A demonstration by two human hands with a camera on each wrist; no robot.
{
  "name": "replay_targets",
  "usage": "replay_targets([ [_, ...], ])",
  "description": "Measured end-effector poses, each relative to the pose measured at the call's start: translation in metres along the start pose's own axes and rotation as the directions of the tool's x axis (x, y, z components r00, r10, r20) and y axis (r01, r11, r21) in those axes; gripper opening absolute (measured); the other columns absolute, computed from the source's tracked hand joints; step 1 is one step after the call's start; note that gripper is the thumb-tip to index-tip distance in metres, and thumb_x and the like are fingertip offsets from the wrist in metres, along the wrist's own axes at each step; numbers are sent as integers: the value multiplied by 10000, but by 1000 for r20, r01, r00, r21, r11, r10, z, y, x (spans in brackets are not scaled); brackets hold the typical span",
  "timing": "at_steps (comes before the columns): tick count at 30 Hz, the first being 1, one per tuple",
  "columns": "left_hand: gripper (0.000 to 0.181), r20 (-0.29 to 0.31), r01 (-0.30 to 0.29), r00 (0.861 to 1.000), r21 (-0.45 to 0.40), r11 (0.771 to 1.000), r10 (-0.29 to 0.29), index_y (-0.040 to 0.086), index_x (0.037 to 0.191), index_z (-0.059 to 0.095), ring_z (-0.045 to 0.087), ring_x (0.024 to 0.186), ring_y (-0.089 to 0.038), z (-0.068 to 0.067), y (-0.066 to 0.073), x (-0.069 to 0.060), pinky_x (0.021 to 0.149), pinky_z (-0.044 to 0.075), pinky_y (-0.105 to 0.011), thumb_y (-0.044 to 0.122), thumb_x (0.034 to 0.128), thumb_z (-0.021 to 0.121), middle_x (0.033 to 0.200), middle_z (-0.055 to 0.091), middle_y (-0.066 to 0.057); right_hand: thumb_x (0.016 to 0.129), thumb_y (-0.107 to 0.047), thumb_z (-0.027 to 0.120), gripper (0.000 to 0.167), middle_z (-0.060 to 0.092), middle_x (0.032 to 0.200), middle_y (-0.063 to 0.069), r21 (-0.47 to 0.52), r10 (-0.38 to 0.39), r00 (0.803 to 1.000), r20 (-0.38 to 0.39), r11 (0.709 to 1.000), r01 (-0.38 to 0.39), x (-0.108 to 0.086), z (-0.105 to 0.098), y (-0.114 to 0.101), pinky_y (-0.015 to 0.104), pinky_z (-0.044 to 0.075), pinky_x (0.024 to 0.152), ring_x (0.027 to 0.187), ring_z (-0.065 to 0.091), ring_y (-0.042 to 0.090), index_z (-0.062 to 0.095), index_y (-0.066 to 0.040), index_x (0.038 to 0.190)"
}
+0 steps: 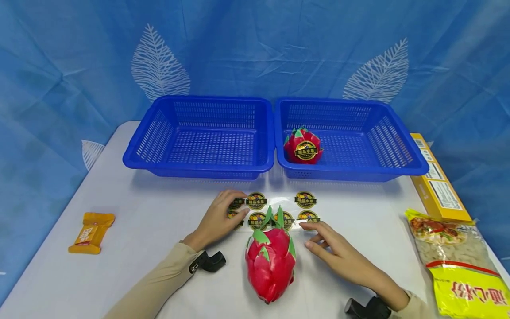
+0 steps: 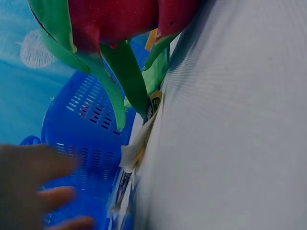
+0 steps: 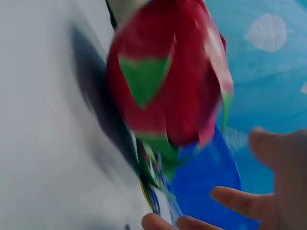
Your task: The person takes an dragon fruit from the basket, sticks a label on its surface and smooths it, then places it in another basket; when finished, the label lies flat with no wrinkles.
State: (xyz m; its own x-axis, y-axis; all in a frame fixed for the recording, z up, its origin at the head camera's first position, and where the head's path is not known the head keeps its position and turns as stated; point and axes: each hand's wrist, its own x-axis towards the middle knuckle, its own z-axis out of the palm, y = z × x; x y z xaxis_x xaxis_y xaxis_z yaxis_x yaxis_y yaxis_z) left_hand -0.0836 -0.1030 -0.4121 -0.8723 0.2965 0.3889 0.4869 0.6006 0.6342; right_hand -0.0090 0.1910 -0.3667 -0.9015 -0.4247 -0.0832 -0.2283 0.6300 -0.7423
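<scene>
A red dragon fruit (image 1: 271, 268) with green leaf tips lies on the white table between the two hands. Behind it is a clear sheet (image 1: 284, 201) with several round black-and-gold stickers (image 1: 256, 201); the leaf tips overlap its near edge. At the sheet's left end is my left hand (image 1: 218, 219), thumb and fingers spread over the stickers; whether it touches them I cannot tell. My right hand (image 1: 338, 253) hovers by the right end, fingers loosely bent, holding nothing. In the right wrist view the dragon fruit (image 3: 168, 81) is beside the spread fingers (image 3: 240, 201).
Two blue baskets stand side by side at the back: the left basket (image 1: 199, 168) and the right basket (image 1: 350, 170). Inside the right one sits another dragon fruit (image 1: 292, 144) bearing a sticker. An orange packet (image 1: 91, 232) lies left; a yellow box (image 1: 440, 190) and pasta bag (image 1: 458, 266) lie right.
</scene>
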Motion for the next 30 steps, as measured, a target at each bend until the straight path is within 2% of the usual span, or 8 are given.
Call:
replay_targets([
  [2,406,98,-15,995,58,998,9,130,1135,596,489,1077,-197,2,-1,-1,935,385,-405,333,789,665,1146,567,-39,912,-337,513,386,551,1150,-37,-57,-10,998,-65,998,6,4,-4,5,204,472,716,873,555,-4,486,-188,1267],
  [4,446,145,-34,989,98,995,19,151,1151,596,468,1087,-211,3,-2,0,927,367,-413,374,773,677,1178,541,-53,899,-307,544,350,585,1037,-51,-92,-24,991,-132,996,11,9,-8,11,198,465,678,820,548,-9,533,-162,1218],
  [7,480,184,-50,983,133,990,25,178,1176,590,447,1114,-233,3,-3,0,942,350,-424,404,763,682,1218,510,-71,886,-257,576,295,597,893,-43,-106,-11,978,-208,994,-11,18,-14,20,196,459,639,745,532,-5,570,-119,1147],
  [10,513,221,-56,975,153,987,21,195,1212,572,426,1141,-249,3,-3,-1,956,335,-435,419,763,678,1254,480,-82,871,-220,598,279,585,807,-3,-81,26,968,-249,996,-48,28,-20,28,199,457,616,687,513,2,573,-71,1105],
  [15,527,242,-50,970,162,986,9,198,1231,562,408,1161,-256,2,-3,-3,968,323,-440,421,766,673,1278,458,-88,846,-211,629,345,595,817,63,-60,77,954,-289,993,-98,47,-26,38,203,430,580,661,508,35,562,-32,1133],
  [21,523,254,-31,967,152,988,-9,206,1234,561,400,1161,-248,3,-3,-2,969,316,-428,422,770,669,1294,448,-84,839,-242,633,418,601,870,111,-95,129,948,-290,982,-163,72,-29,44,239,411,608,702,518,126,549,-1,1169],
  [26,519,260,-17,965,143,990,-21,205,1228,567,400,1158,-250,2,-2,-2,967,316,-429,420,768,672,1298,447,-88,828,-263,642,408,588,871,126,-125,151,952,-265,974,-189,89,-30,45,259,410,621,723,530,171,589,19,1118],
  [30,514,261,-9,965,141,990,-29,206,1224,570,399,1165,-254,2,-2,-2,970,314,-433,418,767,673,1300,446,-89,814,-288,655,426,575,876,125,-150,168,958,-232,967,-205,96,-31,44,276,413,634,778,542,209,597,23,1099],
])
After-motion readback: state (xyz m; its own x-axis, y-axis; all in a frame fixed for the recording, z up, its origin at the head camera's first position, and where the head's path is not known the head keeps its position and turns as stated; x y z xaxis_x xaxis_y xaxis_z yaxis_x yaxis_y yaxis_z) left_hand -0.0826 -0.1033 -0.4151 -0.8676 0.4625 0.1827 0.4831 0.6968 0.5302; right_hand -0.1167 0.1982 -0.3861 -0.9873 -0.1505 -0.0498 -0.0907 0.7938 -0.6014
